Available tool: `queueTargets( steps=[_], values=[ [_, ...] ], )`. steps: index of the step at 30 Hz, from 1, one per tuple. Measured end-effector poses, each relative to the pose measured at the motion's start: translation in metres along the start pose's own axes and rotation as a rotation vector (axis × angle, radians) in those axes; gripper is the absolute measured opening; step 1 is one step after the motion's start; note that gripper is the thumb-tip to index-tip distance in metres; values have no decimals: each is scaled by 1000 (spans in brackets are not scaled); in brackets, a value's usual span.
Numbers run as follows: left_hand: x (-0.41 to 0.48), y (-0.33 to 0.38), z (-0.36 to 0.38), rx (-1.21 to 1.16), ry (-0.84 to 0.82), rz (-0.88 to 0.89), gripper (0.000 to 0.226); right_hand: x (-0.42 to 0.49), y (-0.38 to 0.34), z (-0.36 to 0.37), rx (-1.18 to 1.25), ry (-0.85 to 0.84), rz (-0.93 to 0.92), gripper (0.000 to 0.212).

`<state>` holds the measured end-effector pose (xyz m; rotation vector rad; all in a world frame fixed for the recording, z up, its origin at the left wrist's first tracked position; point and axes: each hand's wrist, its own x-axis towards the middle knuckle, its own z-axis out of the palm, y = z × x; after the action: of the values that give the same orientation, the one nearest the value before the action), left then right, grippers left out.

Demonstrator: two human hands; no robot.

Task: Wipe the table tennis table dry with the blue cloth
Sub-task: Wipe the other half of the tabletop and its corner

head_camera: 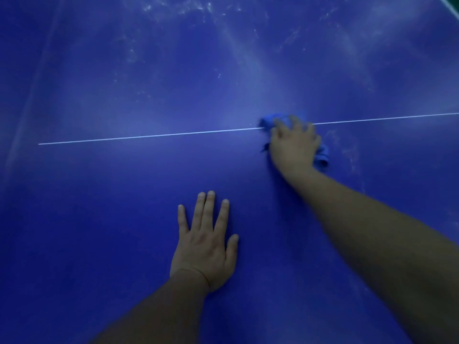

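The blue table tennis table fills the view, with a thin white line running across it. My right hand presses down on the bunched blue cloth, right on the white line at centre right; the cloth shows beyond my fingertips and beside my palm. My left hand lies flat on the table nearer to me, fingers spread, holding nothing.
Pale wet streaks and droplets cover the far half of the table, and fainter smears lie just right of the cloth. A pale table edge shows at the top right corner.
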<state>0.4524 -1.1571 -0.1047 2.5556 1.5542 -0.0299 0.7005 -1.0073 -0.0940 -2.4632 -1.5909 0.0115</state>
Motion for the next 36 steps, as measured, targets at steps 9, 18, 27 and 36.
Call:
queueTargets(
  steps=[9, 18, 27, 36],
  values=[
    [0, -2, 1, 3, -5, 2, 70, -101, -51, 8, 35, -4, -249, 43],
    [1, 0, 0, 16, 18, 3, 69, 14, 103, -23, -51, -7, 403, 43],
    [1, -2, 2, 18, -6, -4, 70, -98, -40, 4, 22, -35, -313, 44],
    [2, -1, 2, -4, -27, -8, 72, -8, 104, -29, -20, -34, 383, 45]
  ],
)
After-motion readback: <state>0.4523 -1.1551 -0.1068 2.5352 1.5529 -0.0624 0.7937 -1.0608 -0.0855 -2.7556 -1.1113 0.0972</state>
